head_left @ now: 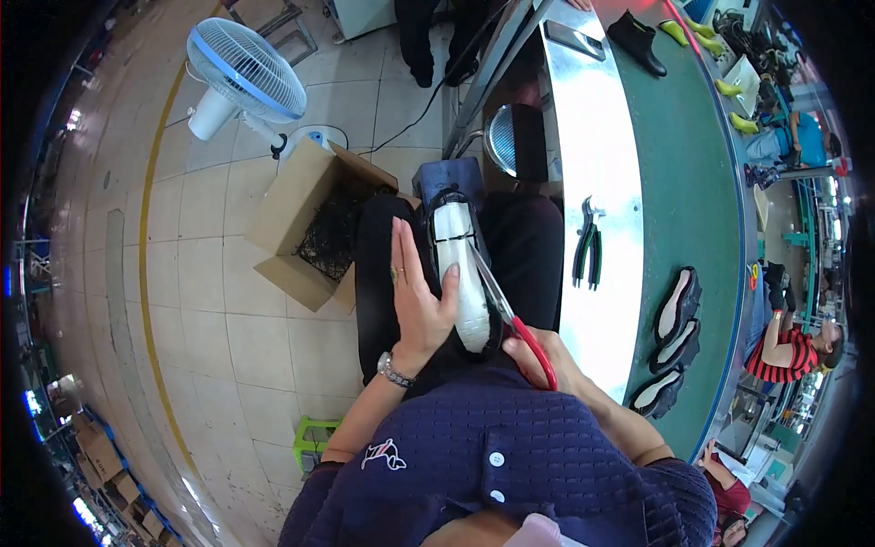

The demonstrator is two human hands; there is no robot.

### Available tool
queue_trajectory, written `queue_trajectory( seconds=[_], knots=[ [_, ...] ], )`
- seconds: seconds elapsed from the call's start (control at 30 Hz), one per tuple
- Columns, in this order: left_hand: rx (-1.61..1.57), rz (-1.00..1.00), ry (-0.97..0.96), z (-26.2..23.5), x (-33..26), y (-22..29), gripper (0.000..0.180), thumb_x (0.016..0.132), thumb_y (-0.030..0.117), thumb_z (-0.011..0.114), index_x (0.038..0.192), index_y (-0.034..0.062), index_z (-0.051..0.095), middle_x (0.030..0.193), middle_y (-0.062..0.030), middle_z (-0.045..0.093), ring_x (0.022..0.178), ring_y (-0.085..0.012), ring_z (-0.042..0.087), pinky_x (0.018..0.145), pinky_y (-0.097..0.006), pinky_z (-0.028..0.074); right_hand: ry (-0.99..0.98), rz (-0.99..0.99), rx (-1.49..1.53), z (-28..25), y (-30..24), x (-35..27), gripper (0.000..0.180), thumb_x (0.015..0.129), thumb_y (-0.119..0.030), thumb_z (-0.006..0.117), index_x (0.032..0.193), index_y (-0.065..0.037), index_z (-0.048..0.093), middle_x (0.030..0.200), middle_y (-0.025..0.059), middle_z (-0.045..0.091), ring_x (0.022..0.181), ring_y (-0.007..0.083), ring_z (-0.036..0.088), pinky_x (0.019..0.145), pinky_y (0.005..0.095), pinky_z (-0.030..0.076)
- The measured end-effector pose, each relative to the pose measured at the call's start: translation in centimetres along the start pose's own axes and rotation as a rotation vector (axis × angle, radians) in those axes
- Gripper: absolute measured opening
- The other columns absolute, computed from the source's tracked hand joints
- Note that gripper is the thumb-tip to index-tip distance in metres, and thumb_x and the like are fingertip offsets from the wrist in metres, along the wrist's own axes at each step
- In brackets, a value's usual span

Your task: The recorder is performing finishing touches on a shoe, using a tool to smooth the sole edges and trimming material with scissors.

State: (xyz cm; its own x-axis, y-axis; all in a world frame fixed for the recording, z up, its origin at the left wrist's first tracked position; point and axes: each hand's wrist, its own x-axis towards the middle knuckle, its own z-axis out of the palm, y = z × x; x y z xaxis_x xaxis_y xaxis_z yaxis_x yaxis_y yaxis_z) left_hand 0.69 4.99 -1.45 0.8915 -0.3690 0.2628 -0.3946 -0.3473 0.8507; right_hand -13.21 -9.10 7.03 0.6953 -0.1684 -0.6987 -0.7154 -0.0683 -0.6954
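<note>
A shoe upper on a last, its white underside up and its edges black, lies between my thighs, toe or heel end resting on a dark block. A thin dark string crosses the white underside near its far end. My left hand is open along the left side of the shoe, fingers stretched out and the thumb over the white surface. My right hand grips red-handled scissors. Their blades slant up and left over the shoe's right edge, tips close to the string; whether they touch it I cannot tell.
On the left stands a cardboard box with dark stringy scraps, behind it a fan. To the right, a metal ledge bears green-handled pliers and a phone. Several shoes lie on the green belt. People work beyond it.
</note>
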Motion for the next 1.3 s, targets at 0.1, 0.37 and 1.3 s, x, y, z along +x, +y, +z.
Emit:
queue_trajectory(
  seconds=[0.1, 0.37, 1.3],
  knots=[
    [0.245, 0.178, -0.064, -0.5, 3.1, 1.5, 0.052, 0.079, 0.016, 0.071, 0.127, 0.0028, 0.054, 0.147, -0.0173, 0.036, 0.137, -0.0362, 0.03, 0.11, -0.043, 0.028, -0.002, -0.074, -0.021, -1.9, 2.0, -1.4, 0.035, 0.09, -0.036, 0.065, 0.078, -0.004, 0.059, 0.058, -0.0018, 0.045, 0.056, 0.0067, 0.043, 0.051, 0.0269, 0.036],
    [0.391, 0.462, 0.01, 2.3, 3.6, 0.8, 0.006, 0.084, 0.008, 0.065, 0.083, 0.0022, 0.066, 0.096, -0.0072, 0.065, 0.106, -0.0257, 0.058, 0.104, -0.044, 0.038, 0.95, -0.187, -0.194, -4.9, 13.7, 0.4, 0.038, 0.078, -0.023, 0.076, 0.103, 0.003, 0.063, 0.067, 0.0046, 0.057, 0.06, 0.0121, 0.052, 0.057, 0.0289, 0.043],
    [0.416, 0.833, -0.521, 2.5, 5.2, 2.3, 0.042, 0.091, 0.03, 0.057, 0.129, 0.011, 0.058, 0.138, -0.0119, 0.05, 0.133, -0.0336, 0.039, 0.11, -0.048, 0.027, 1.167, -0.061, -0.432, -11.9, 12.5, 14.1, 0.061, 0.077, -0.035, 0.071, 0.128, -0.009, 0.051, 0.119, 0.0162, 0.053, 0.111, 0.0347, 0.05, 0.087, 0.0478, 0.043]
  ],
)
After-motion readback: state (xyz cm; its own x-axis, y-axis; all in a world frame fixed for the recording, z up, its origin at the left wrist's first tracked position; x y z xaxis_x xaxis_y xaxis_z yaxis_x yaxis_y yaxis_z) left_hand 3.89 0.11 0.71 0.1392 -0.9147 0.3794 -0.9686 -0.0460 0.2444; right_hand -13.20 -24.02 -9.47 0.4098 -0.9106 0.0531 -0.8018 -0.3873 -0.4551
